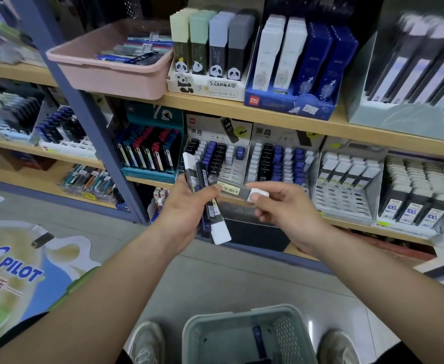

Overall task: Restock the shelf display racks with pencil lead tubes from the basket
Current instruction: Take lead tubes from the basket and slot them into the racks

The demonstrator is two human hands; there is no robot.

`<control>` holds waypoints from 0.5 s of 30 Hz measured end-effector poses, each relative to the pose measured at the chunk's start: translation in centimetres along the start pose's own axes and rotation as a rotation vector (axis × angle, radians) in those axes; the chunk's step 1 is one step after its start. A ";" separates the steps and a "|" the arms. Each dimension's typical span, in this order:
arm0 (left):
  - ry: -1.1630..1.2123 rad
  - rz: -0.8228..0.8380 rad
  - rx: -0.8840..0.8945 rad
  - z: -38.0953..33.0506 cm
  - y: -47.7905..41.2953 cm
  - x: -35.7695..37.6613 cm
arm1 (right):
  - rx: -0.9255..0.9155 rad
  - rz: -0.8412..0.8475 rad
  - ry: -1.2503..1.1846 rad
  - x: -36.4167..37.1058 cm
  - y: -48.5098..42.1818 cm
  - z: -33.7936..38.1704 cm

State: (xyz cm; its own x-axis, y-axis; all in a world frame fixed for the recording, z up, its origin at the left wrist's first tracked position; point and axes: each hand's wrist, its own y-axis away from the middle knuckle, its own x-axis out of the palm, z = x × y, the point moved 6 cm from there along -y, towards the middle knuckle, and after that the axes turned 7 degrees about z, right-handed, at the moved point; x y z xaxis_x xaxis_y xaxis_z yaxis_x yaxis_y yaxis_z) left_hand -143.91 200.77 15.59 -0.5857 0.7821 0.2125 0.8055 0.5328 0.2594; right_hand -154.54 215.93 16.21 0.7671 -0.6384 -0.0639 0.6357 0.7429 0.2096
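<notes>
- Grey-green plastic basket: on the floor between the person's shoes, below both hands; one blue tube lies inside.
- Left hand: fingers curled round a fanned bundle of pencil lead tubes, dark bodies with white and blue caps, held in front of the middle shelf.
- Right hand: thumb and fingers pinch the white-capped end of a single tube, which lies level; its yellow-labelled end reaches the left thumb.
- Display racks: side by side on the middle shelf, just behind the hands; slots partly filled with black, blue and white tubes.
- Pink tray: on the upper shelf, holding loose stationery, touching a panda-printed box.
</notes>
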 end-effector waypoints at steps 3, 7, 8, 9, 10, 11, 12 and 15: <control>-0.009 0.016 -0.008 0.0 -0.1 0.3 | -0.040 -0.037 0.026 -1.0 -0.5 0.2; -0.025 0.062 -0.006 0.1 0.0 1.2 | -0.053 -0.051 -0.041 -2.0 -1.0 0.3; -0.036 0.074 -0.004 0.2 -0.1 1.4 | -0.049 -0.051 -0.056 -2.2 -1.1 0.4; -0.053 0.089 -0.001 0.3 -0.1 1.6 | -0.049 -0.055 -0.059 -2.5 -1.1 0.5; -0.070 0.099 0.000 0.4 -0.1 1.7 | -0.053 -0.063 -0.052 -2.8 -1.2 0.5; -0.080 0.104 -0.005 0.6 -0.1 1.8 | -0.058 -0.073 -0.036 -3.2 -1.2 0.6; -0.081 0.102 -0.014 0.7 -0.1 2.0 | -0.065 -0.081 -0.018 -3.5 -1.2 0.6; -0.098 0.074 -0.035 1.1 -0.2 2.2 | -0.085 -0.096 -0.042 -4.3 -1.1 0.6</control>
State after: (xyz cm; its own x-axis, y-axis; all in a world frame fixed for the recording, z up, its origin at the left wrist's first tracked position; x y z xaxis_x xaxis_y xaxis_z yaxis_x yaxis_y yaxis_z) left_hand -145.22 202.74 14.96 -0.5116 0.8478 0.1395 0.8418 0.4621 0.2792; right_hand -158.61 217.74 16.86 0.6996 -0.7135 -0.0386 0.7121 0.6916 0.1213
